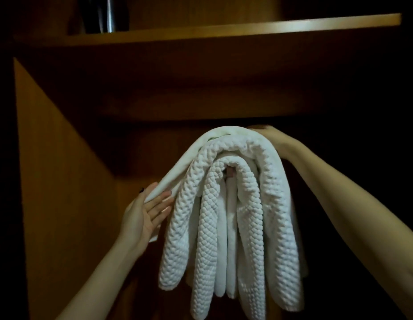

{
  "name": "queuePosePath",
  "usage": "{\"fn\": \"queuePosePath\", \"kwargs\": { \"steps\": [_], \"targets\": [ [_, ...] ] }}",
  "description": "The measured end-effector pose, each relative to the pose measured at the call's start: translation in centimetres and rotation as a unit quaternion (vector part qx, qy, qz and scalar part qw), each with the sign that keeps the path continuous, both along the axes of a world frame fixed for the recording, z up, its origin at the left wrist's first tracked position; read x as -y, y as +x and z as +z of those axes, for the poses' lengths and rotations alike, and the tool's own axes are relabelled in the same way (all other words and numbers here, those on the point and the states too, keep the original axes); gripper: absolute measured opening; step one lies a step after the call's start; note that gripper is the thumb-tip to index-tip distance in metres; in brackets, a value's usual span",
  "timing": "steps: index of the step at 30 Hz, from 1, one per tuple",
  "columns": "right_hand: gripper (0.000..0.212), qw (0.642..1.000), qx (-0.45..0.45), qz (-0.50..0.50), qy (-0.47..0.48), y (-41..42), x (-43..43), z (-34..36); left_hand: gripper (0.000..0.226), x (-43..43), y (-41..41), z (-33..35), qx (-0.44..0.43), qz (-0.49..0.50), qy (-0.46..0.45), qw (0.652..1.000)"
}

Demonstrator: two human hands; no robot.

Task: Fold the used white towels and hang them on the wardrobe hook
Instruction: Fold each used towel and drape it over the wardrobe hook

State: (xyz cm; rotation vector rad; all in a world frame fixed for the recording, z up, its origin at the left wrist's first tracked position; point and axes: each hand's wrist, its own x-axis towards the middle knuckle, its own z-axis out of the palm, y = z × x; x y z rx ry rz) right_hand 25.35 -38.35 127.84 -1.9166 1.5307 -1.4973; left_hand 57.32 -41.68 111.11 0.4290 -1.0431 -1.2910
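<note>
Several folded white towels (238,204) hang draped in nested arches inside a dark wooden wardrobe. The outer one is smooth and the inner ones have a knobbly weave. A small pinkish piece of the hook (229,174) shows under the innermost fold. My left hand (146,212) lies flat with fingers spread against the left edge of the smooth outer towel. My right hand (273,137) rests on the top right of the pile, its fingers mostly hidden behind the cloth.
A wooden shelf (224,31) runs across above, with a dark shiny object (104,15) standing on it at the left. The wardrobe's left side panel (57,169) stands close to my left arm. The right side is in darkness.
</note>
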Motion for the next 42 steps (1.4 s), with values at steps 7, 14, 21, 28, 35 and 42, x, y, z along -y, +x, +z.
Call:
{"fn": "queuePosePath", "kwargs": {
  "steps": [7,14,21,28,35,42],
  "targets": [
    [0.023,0.995,0.103,0.005,-0.009,-2.3,-2.1,-3.8,0.039,-0.3,0.1,-3.3,0.074,-0.089,0.1,0.988],
    [0.021,0.994,0.101,-0.039,0.012,-3.5,-4.0,-6.5,0.046,-0.8,0.3,-5.1,0.12,-0.001,0.084,0.989],
    [0.022,0.987,0.11,-0.115,-0.028,-1.5,-6.0,-6.6,0.037,-3.0,0.7,-7.3,0.198,0.021,0.025,0.98],
    [0.029,0.978,0.069,-0.164,-0.105,0.6,-8.4,-8.0,0.024,-5.1,1.2,-5.4,0.285,0.12,-0.052,0.95],
    [0.032,0.982,-0.003,-0.123,-0.14,2.0,-9.5,-3.5,0.016,-5.6,-0.8,4.6,0.383,0.289,-0.241,0.844],
    [0.03,0.991,-0.088,-0.065,-0.079,2.0,-7.3,-1.7,0.036,-2.7,-5.9,13.4,0.465,0.292,-0.319,0.773]
  ]
}}
